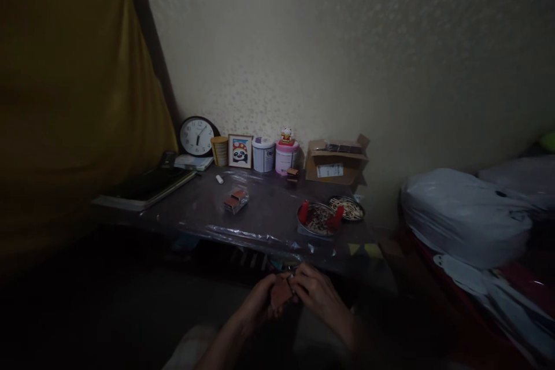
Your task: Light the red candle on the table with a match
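Observation:
In front of the table's near edge, my left hand (261, 296) is closed around a small reddish-brown flat piece (281, 293) with straight edges. My right hand (315, 290) is closed too, its thumb and fingers pinching at the piece's upper right side. What lies between those right fingertips is too dark and small to make out. On the table (269, 202), similar brown pieces (236, 199) sit in shiny clear plastic. Another small brown stack (292, 174) stands in front of a pink-lidded tub (287, 157).
A round tray (299, 218) holds two red items and small dark bits; behind it, another round dish (363, 215) contains pale sticks. An opened cardboard box (312, 170), clock (198, 136), panda picture (240, 151) and white tub (263, 156) line the wall. White bags (463, 208) are piled at right.

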`<move>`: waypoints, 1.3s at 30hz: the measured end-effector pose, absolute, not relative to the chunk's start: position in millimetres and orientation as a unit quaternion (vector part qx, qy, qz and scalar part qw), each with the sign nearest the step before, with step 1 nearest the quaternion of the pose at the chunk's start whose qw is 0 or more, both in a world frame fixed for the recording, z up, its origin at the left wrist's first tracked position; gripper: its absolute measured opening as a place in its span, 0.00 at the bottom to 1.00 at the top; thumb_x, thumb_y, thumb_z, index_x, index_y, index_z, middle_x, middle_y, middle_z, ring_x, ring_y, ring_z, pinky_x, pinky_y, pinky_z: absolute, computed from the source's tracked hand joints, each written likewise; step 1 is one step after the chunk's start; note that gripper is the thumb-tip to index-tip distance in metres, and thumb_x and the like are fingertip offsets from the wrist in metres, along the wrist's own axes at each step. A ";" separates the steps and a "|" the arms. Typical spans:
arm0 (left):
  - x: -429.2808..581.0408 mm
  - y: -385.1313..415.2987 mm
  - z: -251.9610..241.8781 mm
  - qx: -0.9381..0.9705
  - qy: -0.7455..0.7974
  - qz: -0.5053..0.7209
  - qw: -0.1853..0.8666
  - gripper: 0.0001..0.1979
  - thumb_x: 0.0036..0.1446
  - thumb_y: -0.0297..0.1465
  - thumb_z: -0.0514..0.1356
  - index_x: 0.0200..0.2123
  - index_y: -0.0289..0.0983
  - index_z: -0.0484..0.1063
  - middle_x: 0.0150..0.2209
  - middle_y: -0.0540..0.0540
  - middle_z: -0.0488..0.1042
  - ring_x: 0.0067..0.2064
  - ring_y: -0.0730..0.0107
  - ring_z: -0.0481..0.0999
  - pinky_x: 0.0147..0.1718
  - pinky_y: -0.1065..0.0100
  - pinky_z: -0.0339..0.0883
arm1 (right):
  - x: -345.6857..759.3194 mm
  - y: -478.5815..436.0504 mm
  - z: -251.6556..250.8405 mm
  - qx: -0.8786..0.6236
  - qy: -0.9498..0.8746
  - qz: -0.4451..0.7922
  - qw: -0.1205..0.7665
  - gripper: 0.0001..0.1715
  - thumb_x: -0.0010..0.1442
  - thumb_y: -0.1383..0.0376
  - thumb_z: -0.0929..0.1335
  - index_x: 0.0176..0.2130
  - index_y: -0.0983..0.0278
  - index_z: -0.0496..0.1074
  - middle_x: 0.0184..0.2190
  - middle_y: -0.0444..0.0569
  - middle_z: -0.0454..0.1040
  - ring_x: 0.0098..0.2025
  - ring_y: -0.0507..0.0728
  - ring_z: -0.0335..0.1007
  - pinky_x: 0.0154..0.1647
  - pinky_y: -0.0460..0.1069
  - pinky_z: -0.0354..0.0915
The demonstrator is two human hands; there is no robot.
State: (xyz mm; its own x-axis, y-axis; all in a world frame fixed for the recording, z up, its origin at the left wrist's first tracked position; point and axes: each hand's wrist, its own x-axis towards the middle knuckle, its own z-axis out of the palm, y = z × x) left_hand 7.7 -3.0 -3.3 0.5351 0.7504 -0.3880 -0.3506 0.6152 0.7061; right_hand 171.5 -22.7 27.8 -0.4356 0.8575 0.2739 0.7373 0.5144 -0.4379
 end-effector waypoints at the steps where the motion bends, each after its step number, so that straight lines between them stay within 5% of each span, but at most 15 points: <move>1: 7.8 -3.1 -3.8 0.288 0.348 0.332 0.828 0.18 0.49 0.33 0.51 0.41 0.32 0.71 0.20 0.47 0.75 0.14 0.79 0.66 0.12 0.79 0.55 | 171.7 -22.6 27.6 -0.476 -0.838 0.129 0.235 0.13 0.61 0.69 0.62 0.26 0.61 0.68 0.31 0.42 0.67 0.34 0.50 0.65 0.35 0.43 0.60; 23: 6.9 -4.2 0.9 0.316 0.376 0.309 0.815 0.17 0.49 0.35 0.51 0.38 0.33 0.71 0.21 0.47 0.75 0.15 0.78 0.64 0.14 0.77 0.54 | 175.8 -19.9 20.4 -0.484 -0.837 0.159 0.202 0.11 0.62 0.66 0.62 0.28 0.62 0.66 0.32 0.42 0.66 0.36 0.50 0.64 0.37 0.43 0.59; 39: 4.9 -3.2 -0.3 0.343 0.360 0.316 0.808 0.20 0.51 0.36 0.50 0.46 0.34 0.69 0.22 0.48 0.74 0.15 0.80 0.63 0.13 0.78 0.53 | 174.9 -21.5 26.6 -0.471 -0.852 0.124 0.194 0.05 0.61 0.68 0.63 0.32 0.62 0.64 0.34 0.43 0.67 0.38 0.52 0.65 0.39 0.45 0.61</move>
